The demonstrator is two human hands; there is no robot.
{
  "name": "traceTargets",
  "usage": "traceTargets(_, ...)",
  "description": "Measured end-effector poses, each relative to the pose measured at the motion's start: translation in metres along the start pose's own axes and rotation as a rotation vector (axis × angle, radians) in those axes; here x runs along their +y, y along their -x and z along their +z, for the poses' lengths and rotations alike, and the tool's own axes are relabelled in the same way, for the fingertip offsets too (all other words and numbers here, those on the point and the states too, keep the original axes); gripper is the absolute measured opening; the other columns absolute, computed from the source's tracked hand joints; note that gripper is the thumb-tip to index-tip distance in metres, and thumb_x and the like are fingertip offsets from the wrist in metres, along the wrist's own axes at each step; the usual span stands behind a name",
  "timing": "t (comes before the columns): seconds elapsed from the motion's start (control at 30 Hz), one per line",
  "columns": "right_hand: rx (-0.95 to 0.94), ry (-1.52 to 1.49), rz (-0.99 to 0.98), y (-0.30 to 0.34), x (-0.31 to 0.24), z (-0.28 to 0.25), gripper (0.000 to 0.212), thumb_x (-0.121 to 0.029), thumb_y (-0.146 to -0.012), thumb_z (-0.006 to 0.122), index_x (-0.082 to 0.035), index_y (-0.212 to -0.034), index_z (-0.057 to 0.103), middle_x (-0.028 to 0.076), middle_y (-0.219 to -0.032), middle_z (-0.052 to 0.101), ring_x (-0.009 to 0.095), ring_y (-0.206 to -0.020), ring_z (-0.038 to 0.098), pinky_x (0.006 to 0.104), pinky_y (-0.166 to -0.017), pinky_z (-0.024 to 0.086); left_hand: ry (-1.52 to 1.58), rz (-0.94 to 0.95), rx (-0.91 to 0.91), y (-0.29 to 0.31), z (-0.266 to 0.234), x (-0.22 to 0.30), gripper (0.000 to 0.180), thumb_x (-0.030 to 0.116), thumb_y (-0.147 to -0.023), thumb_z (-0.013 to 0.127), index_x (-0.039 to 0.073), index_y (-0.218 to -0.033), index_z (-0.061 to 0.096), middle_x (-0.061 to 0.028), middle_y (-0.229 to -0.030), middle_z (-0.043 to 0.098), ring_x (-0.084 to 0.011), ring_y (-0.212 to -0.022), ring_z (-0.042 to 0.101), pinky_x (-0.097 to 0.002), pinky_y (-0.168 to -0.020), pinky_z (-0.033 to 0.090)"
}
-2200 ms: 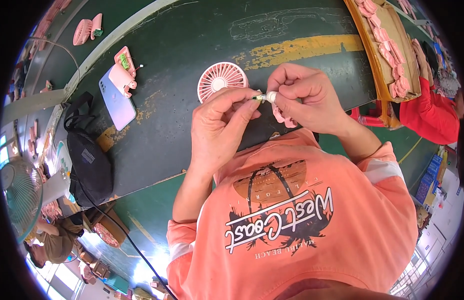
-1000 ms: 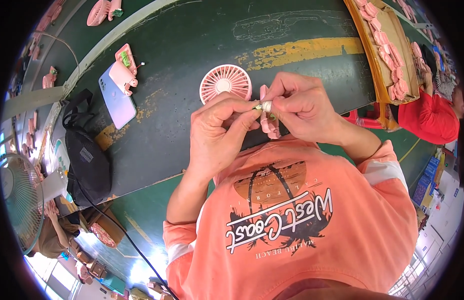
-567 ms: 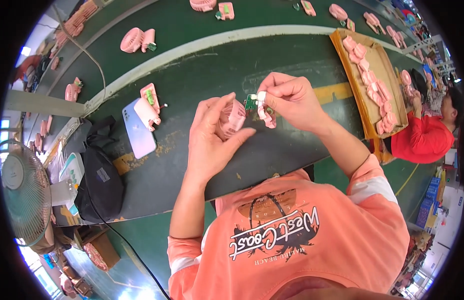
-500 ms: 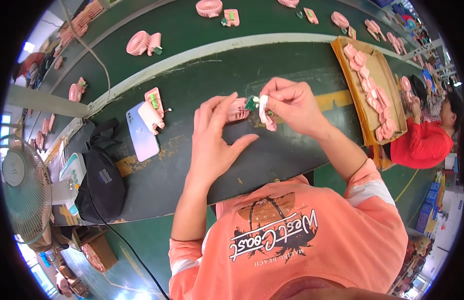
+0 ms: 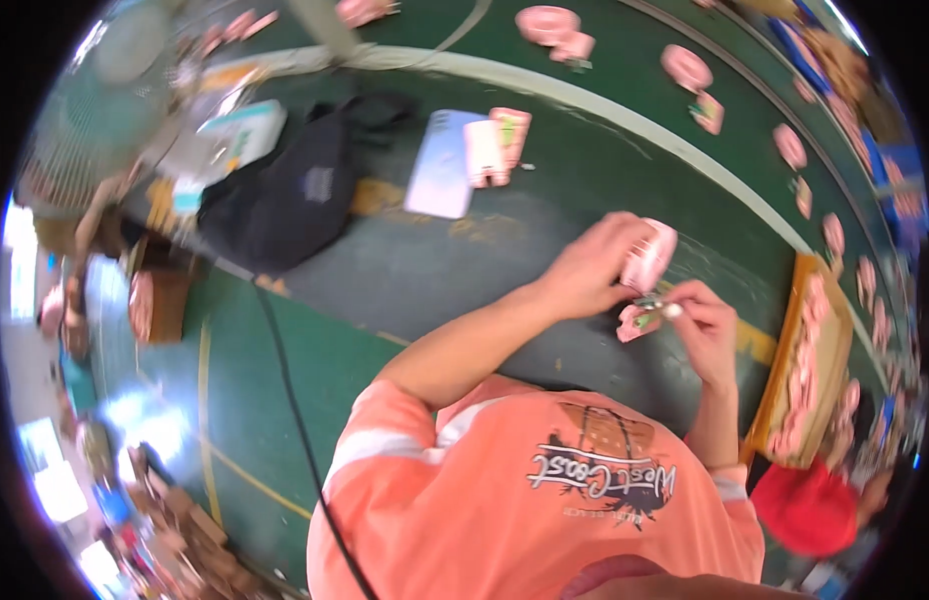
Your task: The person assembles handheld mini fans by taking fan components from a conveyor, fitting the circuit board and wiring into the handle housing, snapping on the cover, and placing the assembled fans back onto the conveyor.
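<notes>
My left hand (image 5: 595,268) is closed around a pink fan head (image 5: 653,256), holding it just above the dark table. Below the fan head is a pink handle part (image 5: 631,326) with a green piece inside. A small dark green circuit board (image 5: 647,302) lies between the fan head and the handle part. The fingers of my right hand (image 5: 711,330) pinch a small white piece (image 5: 673,311) close to the board. Blur hides exactly how these parts join.
Left of my hands lie a pale blue phone (image 5: 438,175), pink casing parts (image 5: 485,155) and a black bag (image 5: 285,215). A cardboard tray (image 5: 833,335) of pink parts stands at right, near a person in red (image 5: 805,508). Pink fans (image 5: 547,25) line the far green surface.
The view has turned, shifting the phone and bag rightward in the picture. My left hand has closed around the fan head, its thumb no longer spread. My right hand has come lower, beside the handle part.
</notes>
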State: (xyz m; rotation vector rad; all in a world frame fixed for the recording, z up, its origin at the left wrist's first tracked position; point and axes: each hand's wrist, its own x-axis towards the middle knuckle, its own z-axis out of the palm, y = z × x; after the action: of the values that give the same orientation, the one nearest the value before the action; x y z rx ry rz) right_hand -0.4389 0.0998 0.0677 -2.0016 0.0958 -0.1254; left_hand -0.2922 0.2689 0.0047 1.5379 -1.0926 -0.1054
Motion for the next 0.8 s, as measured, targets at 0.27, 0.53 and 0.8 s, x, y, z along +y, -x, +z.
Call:
traceTargets(0.27,0.022,-0.232,0.203,-0.019,0.025,-0.004,0.058,-0.009,-0.080,0.072,0.001,-0.133,0.050,0.009,-0.128,0.054,0.019,-0.115,0.055,0.0318,-0.100,0.043,0.103,0.047,-0.124,0.010,0.006,0.005,0.061,0.020,-0.071,0.079,0.006,-0.123,0.051,-0.0193,-0.130,0.052,-0.0393,-0.120,0.052,-0.0427,-0.100,0.044)
traceTargets(0.53,0.103,-0.286,0.105,-0.025,0.046,0.012,0.087,-0.007,-0.074,0.076,0.002,-0.146,0.030,0.012,-0.134,0.050,0.021,-0.118,0.053,0.0339,-0.104,0.041,0.181,-0.173,-0.235,0.013,-0.007,0.014,0.065,0.013,-0.075,0.074,0.005,-0.129,0.039,-0.0188,-0.116,0.061,-0.0384,-0.107,0.061,-0.0430,-0.089,0.049)
traceTargets(0.8,0.190,0.008,0.341,-0.012,0.059,-0.002,0.092,-0.008,-0.072,0.077,0.013,-0.145,0.025,0.016,-0.122,0.057,0.020,-0.110,0.057,0.0310,-0.097,0.045,-0.032,-0.093,-0.330,0.010,0.003,0.011,0.068,0.006,-0.066,0.067,0.003,-0.130,0.041,-0.0196,-0.112,0.064,-0.0385,-0.103,0.061,-0.0453,-0.086,0.049)
